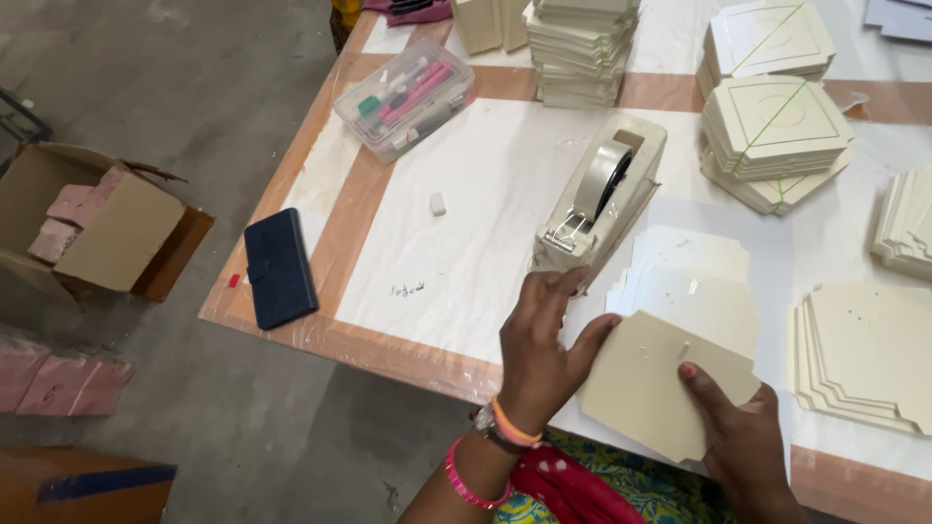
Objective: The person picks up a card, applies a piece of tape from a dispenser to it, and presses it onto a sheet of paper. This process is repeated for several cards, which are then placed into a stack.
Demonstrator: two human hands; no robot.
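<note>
Both hands on one cream card cutout, at the near counter edge.

Left hand [537,354] pinches the card cutout [655,393] at its left edge, fingers reaching up to the tape dispenser [600,194] just beyond it; looks like positioned for pulling tape. Right hand [738,437] steadies the lower right corner, fingertip pressed on top. Cutout sits between both hands, overlapping a loose white stack [694,281]. Further stacks [864,354] right; marker box [408,95], phone case [279,267] left on the counter [466,223].

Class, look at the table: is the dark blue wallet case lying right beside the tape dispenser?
No. The dark blue wallet case lies at the table's left edge, well apart from the tape dispenser near the middle.
</note>
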